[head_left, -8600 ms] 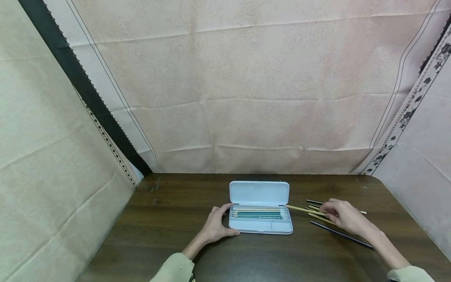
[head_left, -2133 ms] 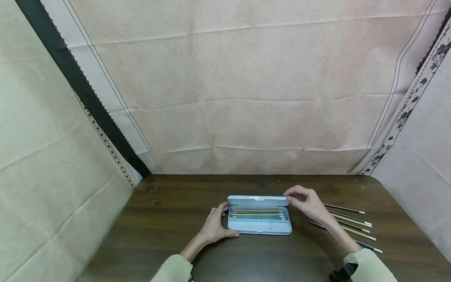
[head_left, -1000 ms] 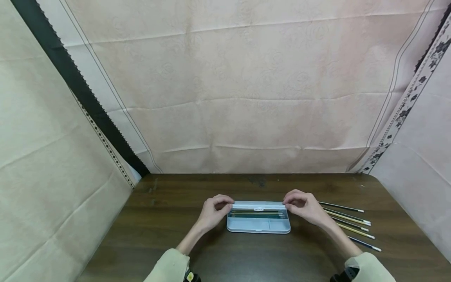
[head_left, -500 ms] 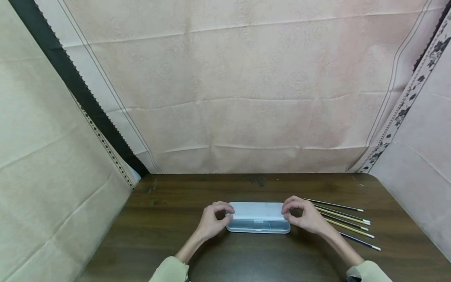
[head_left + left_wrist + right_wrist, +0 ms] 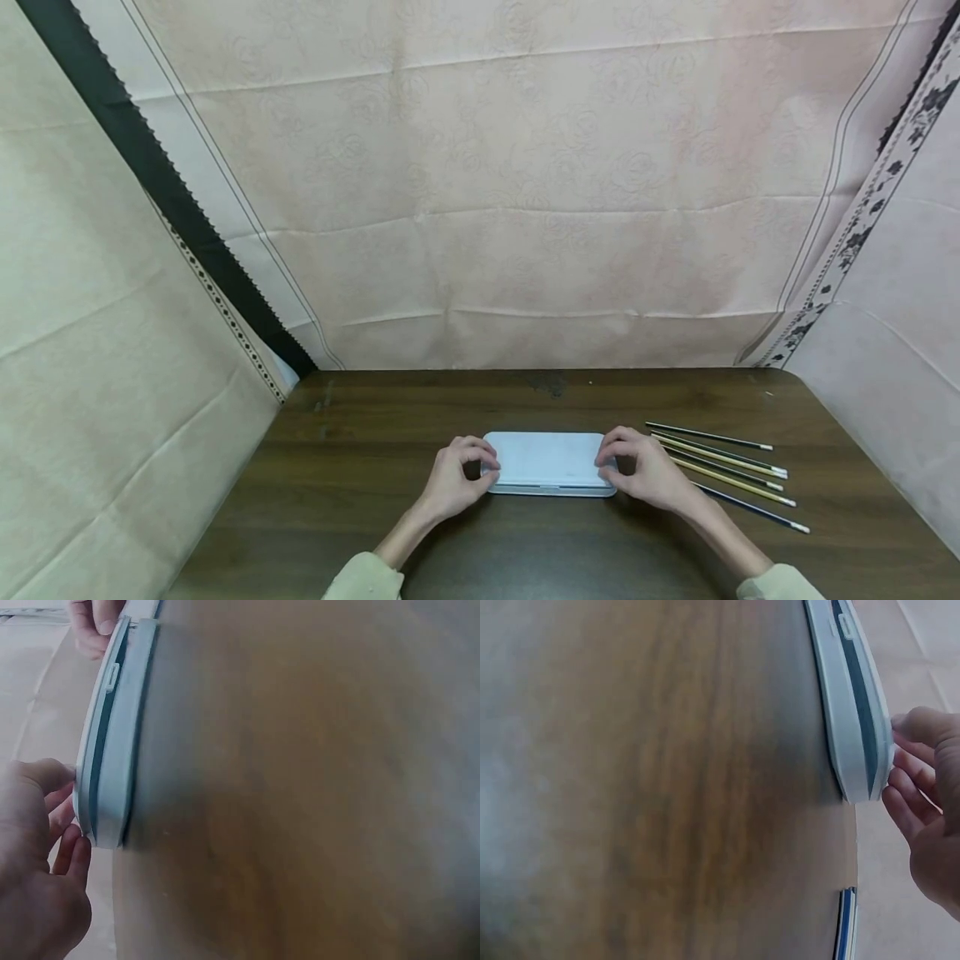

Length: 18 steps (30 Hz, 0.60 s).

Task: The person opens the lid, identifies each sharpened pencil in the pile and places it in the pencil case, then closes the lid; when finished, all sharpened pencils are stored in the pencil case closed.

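Observation:
A light blue pencil case (image 5: 550,458) lies flat on the table, its lid lowered almost fully. Both wrist views show a narrow dark gap along the front, between the lid and the base (image 5: 118,772). My left hand (image 5: 456,477) holds the lid's left end, thumb toward the front and fingers behind. At the opposite end, my right hand (image 5: 645,469) holds the lid in the same way, its fingertips on the lid's edge (image 5: 883,727). The pencils inside the case are hidden under the lid.
Several loose pencils (image 5: 738,484), dark and yellow with white ends, fan out on the brown table (image 5: 360,467) to the right, partly behind my right hand. Pale patterned cloth (image 5: 540,208) hangs behind the table and along both sides.
The lid of the pencil case, earlier upright, has swung down toward me over the pencils inside. My right hand left the loose pencils for the lid; my left hand shifted from the base to the lid.

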Available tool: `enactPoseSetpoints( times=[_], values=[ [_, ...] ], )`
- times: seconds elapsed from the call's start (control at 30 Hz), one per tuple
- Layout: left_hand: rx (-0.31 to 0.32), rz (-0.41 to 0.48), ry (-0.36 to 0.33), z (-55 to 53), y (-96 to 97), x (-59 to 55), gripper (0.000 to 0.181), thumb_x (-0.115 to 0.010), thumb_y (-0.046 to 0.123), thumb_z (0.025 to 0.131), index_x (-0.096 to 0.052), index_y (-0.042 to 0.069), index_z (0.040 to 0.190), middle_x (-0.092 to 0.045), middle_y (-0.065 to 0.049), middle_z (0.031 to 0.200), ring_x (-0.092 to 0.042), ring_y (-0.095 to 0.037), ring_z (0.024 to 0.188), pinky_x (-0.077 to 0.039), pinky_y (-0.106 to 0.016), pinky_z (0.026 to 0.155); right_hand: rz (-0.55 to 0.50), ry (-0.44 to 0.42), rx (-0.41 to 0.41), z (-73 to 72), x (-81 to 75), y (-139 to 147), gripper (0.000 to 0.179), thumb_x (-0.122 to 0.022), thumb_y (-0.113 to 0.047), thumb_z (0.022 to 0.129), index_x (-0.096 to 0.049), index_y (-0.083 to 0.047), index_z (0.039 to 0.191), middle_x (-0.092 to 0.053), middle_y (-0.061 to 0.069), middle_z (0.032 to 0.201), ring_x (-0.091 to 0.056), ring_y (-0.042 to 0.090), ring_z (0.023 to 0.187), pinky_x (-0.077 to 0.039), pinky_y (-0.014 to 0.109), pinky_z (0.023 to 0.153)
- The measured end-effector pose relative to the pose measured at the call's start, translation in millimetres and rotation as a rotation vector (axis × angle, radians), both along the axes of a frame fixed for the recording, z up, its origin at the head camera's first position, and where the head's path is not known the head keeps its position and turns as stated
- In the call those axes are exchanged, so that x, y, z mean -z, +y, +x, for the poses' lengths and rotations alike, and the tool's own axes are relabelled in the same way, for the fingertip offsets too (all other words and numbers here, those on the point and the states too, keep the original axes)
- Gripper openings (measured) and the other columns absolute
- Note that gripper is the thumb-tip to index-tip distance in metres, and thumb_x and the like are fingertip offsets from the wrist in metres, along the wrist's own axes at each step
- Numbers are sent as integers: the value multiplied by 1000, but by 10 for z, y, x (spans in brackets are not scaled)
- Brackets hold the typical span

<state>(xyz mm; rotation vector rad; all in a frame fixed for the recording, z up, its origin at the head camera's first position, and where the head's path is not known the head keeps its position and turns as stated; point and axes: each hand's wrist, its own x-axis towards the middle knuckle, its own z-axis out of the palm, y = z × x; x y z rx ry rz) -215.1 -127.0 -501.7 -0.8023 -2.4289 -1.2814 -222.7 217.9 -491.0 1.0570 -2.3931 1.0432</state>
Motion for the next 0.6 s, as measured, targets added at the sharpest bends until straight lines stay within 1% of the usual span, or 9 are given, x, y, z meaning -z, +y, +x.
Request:
enactPoseSetpoints(
  times=[0.1,0.17,0.37,0.43,0.5,0.53,0.6],
  values=[
    [5,-28,36,0,4,31,12,-83,4,78,-77,14,82,-68,5,100,-59,-16,99,-45,-40,88,36,12,13,18,14,-2,26,-83,2,76,-75,-19,88,-61,-6,100,-56,13,90,-49,34,73],
    [11,-39,42,3,-2,36,10,-83,6,79,-78,14,82,-67,4,99,-58,-17,99,-45,-40,87,59,19,16,25,16,-4,24,-83,1,77,-75,-19,88,-61,-6,100,-56,13,90,-50,33,73],
    [36,-89,49,-13,-36,2,6,-82,10,83,-78,14,81,-67,2,101,-57,-17,101,-46,-41,86,122,106,-21,2,-20,-15,21,-83,-2,78,-74,-15,92,-62,-3,98,-56,14,87,-49,31,69],
    [36,-104,42,-15,-57,-28,4,-82,12,83,-79,14,84,-67,2,102,-57,-18,101,-46,-42,86,127,121,-13,-3,-35,-9,20,-83,-3,79,-74,-14,92,-63,-3,98,-57,13,86,-50,32,69],
    [7,-135,45,-18,-92,-61,8,-82,15,84,-78,12,90,-68,0,104,-57,-19,102,-46,-43,88,132,123,25,-3,-44,17,18,-83,-5,80,-74,-13,94,-64,-2,98,-60,14,88,-52,36,71],
    [-23,-162,44,-14,-117,-83,15,-82,19,84,-78,10,95,-68,-1,106,-57,-21,104,-46,-44,89,137,123,59,1,-48,38,18,-83,-7,80,-74,-12,95,-65,-1,100,-61,16,90,-52,38,73],
    [-112,-254,56,-11,-182,-120,35,-80,31,84,-74,8,110,-66,-5,116,-55,-25,112,-44,-48,93,164,119,149,13,-60,95,23,-83,-15,82,-74,-9,102,-65,4,107,-62,23,98,-52,45,79]
  ],
)
